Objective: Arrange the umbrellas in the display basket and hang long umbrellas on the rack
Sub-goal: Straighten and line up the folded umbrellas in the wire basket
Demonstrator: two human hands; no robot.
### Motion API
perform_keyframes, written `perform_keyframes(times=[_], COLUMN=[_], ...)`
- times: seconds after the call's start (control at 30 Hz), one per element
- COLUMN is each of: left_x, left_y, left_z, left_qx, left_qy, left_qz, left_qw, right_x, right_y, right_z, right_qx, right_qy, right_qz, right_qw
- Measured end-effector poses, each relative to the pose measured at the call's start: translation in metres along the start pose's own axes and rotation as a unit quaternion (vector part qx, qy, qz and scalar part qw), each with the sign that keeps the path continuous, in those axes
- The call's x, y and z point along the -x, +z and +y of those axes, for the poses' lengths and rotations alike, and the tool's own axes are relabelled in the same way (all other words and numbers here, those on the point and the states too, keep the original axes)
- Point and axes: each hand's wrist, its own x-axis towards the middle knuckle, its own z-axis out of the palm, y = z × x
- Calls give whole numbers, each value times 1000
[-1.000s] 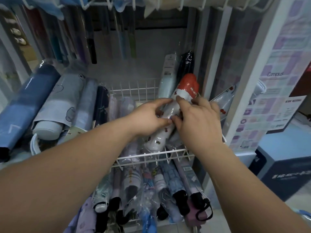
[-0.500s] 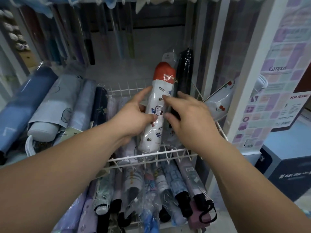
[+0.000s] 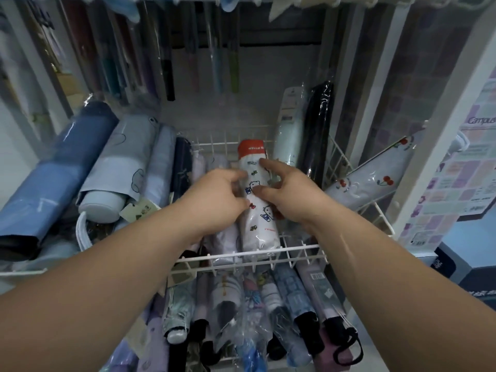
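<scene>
A white folded umbrella with a red cap and cartoon cat prints (image 3: 259, 224) lies lengthwise in the white wire display basket (image 3: 249, 260), wrapped in clear plastic. My left hand (image 3: 214, 200) rests against its left side, and my right hand (image 3: 290, 194) touches its right side and top with fingers spread. Beside it in the basket lie pale lilac umbrellas (image 3: 222, 237). A pale blue umbrella (image 3: 288, 132) and a dark navy one (image 3: 319, 130) stand at the basket's back right. Long umbrellas (image 3: 166, 63) hang from the rack above.
Large blue and grey folded umbrellas (image 3: 80, 167) lie in the left bin. A cherry-print umbrella (image 3: 375, 181) leans over the basket's right wall. A lower basket holds several wrapped umbrellas (image 3: 268, 312). A poster panel (image 3: 461, 162) stands at right.
The cat-print umbrella went from tilted right, to upright, to lying flat in the basket. Both hands lowered with it and their fingers have loosened.
</scene>
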Motion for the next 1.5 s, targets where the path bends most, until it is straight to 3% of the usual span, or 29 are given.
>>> perform_keyframes(times=[0.03,0.1,0.2,0.3,0.37,0.5,0.63,0.8,0.93,1.07,1.17,1.23,1.4,1.5], left_x=[5,13,20,21,21,22,20,24,35,50,56,59,69,75], left_y=[-5,-15,-22,-22,-21,-16,-16,-17,-24,-56,-98,-126,-155,-154], left_z=[1,3,6,7,7,10,8,14,17,25,21,10,-18,-23], left_qx=[-89,-168,-215,-272,-308,-334,-352,-346,-336,-312,-340,-349,-280,-242], left_qy=[19,25,-13,0,14,20,16,15,56,108,122,88,-24,-26], left_qz=[16,23,-61,-134,-153,-162,-164,-174,-87,54,157,199,149,115], left_qw=[996,985,975,953,939,929,922,922,936,942,919,912,948,963], right_x=[0,2,8,15,16,19,20,18,24,24,16,14,12,6], right_y=[1,0,-3,-5,-4,1,4,8,1,1,25,45,89,101], right_z=[0,-1,-1,0,-1,-9,-14,-13,-20,-47,-80,-104,-144,-151], right_qx=[11,13,11,-54,-39,88,267,302,255,162,52,8,-77,-56], right_qy=[6,11,21,51,56,21,-32,-36,-36,-70,-87,-105,-59,-42], right_qz=[3,6,-33,-94,-98,-83,-81,-96,-50,78,47,21,-47,-18], right_qw=[1000,1000,999,993,993,992,960,948,965,981,994,994,994,997])
